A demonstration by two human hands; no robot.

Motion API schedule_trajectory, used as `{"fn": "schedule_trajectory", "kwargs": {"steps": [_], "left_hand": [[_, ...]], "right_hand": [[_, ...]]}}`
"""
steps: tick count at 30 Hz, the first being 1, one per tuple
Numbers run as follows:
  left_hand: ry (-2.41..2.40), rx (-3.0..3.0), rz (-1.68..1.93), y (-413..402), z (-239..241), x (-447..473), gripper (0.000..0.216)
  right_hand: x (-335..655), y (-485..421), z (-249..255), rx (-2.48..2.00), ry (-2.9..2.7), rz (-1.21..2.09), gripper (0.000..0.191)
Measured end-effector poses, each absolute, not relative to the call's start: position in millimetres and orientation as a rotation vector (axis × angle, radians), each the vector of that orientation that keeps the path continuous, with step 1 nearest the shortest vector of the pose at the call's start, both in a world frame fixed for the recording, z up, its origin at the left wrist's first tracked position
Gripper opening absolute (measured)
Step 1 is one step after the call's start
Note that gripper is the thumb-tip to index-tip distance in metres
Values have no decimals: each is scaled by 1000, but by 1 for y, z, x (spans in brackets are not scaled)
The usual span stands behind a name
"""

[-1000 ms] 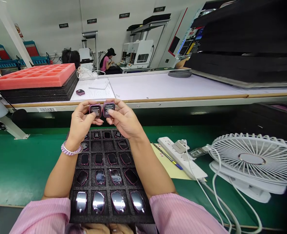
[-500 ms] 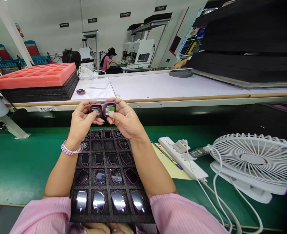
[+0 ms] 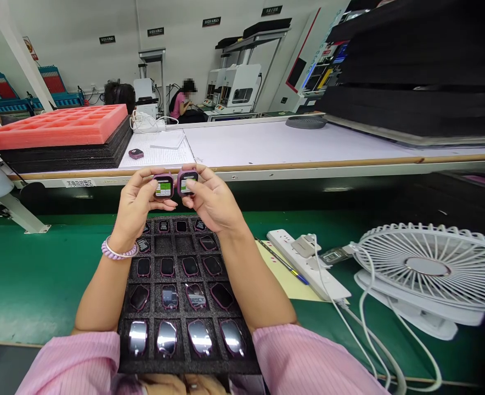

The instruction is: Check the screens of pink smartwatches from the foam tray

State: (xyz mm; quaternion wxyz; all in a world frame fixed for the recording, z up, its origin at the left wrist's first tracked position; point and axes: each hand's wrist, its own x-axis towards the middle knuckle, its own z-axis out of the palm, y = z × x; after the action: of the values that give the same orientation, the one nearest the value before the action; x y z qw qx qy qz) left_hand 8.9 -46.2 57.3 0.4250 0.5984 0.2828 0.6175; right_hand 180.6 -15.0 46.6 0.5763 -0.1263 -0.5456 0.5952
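Pinched left watch (image 3: 163,186) in left hand (image 3: 137,206), right watch (image 3: 187,182) in right hand (image 3: 212,200), above foam tray's (image 3: 163,245) far edge. Held lit screens toward wearer, long axes near upright.

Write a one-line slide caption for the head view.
Left hand holds left watch, right hand holds right watch, screens lit, side by side above the foam tray.
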Motion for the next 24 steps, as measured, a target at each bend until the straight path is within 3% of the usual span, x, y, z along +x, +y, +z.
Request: {"fn": "schedule_trajectory", "kwargs": {"steps": [13,24], "left_hand": [[729,1525,1535,-48,59,12,34],[743,1502,1563,-48,59,11,29]], "right_hand": [[180,-17,47,-365,-1252,1368,55],[181,-20,49,-333,-1293,1383,48]]}}
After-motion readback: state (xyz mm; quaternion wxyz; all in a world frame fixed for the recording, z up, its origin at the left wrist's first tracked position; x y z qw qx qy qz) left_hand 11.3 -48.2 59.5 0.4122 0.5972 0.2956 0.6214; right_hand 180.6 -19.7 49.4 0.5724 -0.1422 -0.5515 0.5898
